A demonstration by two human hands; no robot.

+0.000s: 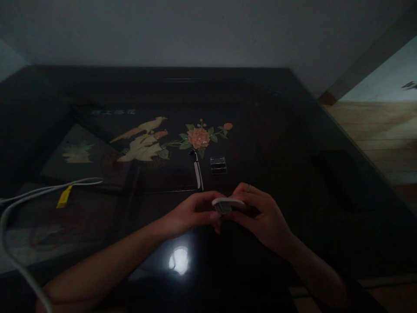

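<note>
Both hands meet over the near middle of a dark, glossy table. Between them is a small white-edged object with a grey ribbed-looking part; its exact kind is too dark to tell. My left hand pinches its left end with thumb and fingers. My right hand, with a ring on one finger, closes around its right end and hides part of it. Just beyond the hands lies a slim black-and-white razor handle. To its right rests a small clear case with dark bars inside.
The tabletop bears a bird-and-flower picture and a bright light reflection. A white cable with a yellow tag crosses the left side. A pale wall stands behind; wooden floor shows at right.
</note>
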